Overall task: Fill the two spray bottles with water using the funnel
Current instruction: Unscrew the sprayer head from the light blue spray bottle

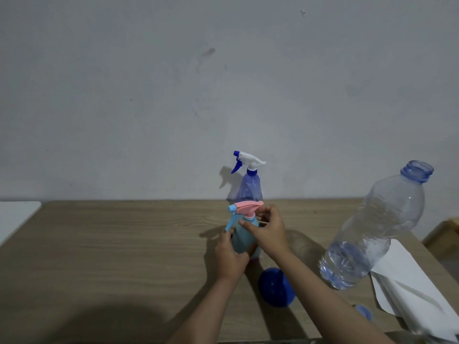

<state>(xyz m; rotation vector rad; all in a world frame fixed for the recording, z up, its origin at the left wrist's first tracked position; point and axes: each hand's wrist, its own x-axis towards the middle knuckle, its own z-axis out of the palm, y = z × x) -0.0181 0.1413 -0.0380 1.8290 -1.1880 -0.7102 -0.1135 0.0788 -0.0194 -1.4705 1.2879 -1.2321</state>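
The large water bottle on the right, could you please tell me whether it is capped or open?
Open. The large water bottle shows a bare threaded neck with no cap, and a small blue cap lies on the table nearby.

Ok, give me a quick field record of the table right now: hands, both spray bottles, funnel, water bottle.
left hand: gripping body of light blue spray bottle
right hand: at that bottle's neck, under pink trigger head
purple translucent spray bottle: upright by wall, white trigger head on
dark blue plastic funnel: lying on wooden table, unused
large clear plastic water bottle: uncapped, partly full
blue cap: on table
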